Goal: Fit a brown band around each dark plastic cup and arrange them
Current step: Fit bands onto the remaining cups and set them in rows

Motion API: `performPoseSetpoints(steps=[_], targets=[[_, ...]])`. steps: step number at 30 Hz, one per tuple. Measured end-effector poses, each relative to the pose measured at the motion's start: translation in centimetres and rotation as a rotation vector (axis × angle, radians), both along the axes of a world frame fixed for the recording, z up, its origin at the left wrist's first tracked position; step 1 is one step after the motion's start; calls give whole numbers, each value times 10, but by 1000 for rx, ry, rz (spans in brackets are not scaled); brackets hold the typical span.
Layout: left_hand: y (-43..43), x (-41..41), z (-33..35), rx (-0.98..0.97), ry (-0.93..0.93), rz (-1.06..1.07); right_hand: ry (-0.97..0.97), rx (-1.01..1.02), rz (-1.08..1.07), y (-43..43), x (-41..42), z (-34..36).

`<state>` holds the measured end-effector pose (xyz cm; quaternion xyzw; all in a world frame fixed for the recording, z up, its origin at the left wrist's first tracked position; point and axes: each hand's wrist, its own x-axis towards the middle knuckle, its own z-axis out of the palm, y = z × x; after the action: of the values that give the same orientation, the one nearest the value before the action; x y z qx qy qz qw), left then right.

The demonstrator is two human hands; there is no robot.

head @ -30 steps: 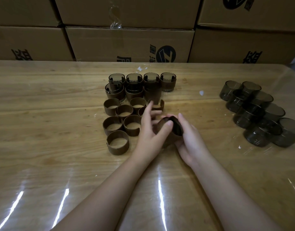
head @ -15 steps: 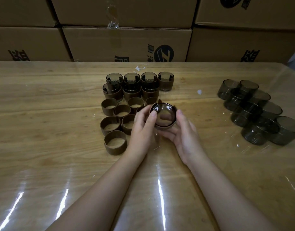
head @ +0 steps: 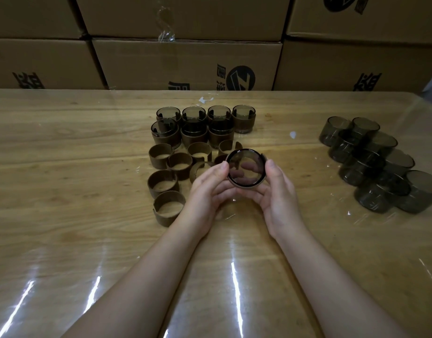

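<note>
Cup point(head: 245, 167) now tilted, rim facing camera; left hand point(head: 207, 189), right hand point(head: 278, 193) grip sides; bands point(head: 166, 184) just left.

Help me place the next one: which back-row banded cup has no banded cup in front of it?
The rightmost banded cup of the far row; the other three each have a banded cup directly before them.

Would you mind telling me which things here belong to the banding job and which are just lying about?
Job: held cup, left hand, right hand, loose brown bands, banded cups, bare cups.
Lying about: cardboard boxes, white scraps.
</note>
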<state>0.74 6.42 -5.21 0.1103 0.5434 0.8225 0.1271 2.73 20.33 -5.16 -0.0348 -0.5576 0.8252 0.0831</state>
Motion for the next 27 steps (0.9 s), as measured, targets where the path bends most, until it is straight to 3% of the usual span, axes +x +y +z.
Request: performPoseSetpoints(steps=[7,12,19,27], targets=[[-2,-1,-1,101,-67,-10,-6,-36,62,-1,-1,0],[-2,-4,-2,244,-158,-74,-42,-190,182,0,-3,1],[-3,-6,-5,322,-178,-177,-72,-416,318,1,-4,0],[-4,-3,-2,325,-125,-239,-70,-449,333,3,-3,3]])
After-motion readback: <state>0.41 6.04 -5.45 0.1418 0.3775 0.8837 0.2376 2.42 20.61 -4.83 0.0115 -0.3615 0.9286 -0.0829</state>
